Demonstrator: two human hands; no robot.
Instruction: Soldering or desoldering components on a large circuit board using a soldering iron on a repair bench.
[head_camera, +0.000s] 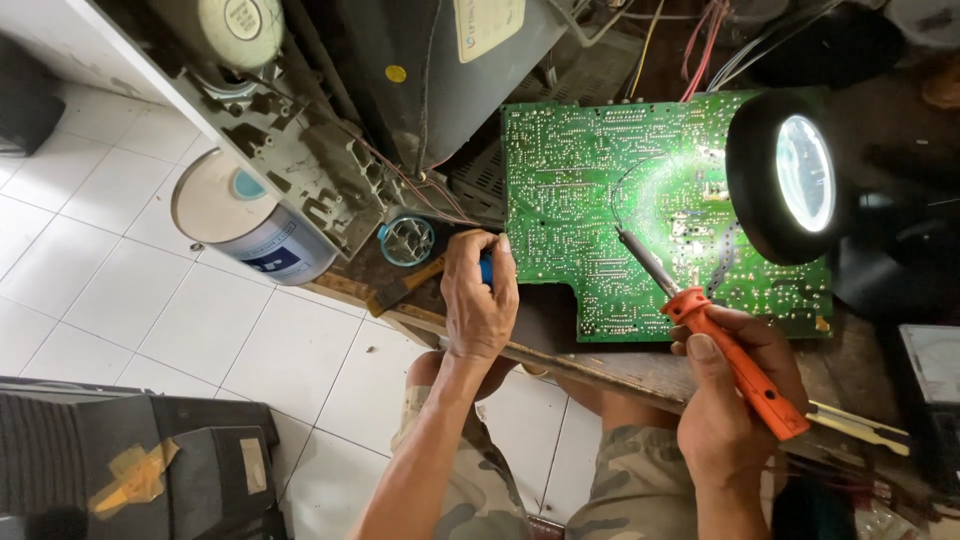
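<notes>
A large green circuit board lies solder side up on a wooden bench. My right hand grips an orange-handled soldering iron, its metal tip resting on the board near the middle. My left hand is closed around a small blue tool at the board's lower left corner. A round black lamp with a bright lens hangs over the board's right side and hides part of it.
The open back of an old television fills the top. A white and blue can stands on the tiled floor. A brush and a small round blue tin lie near my left hand. Dark casings sit bottom left.
</notes>
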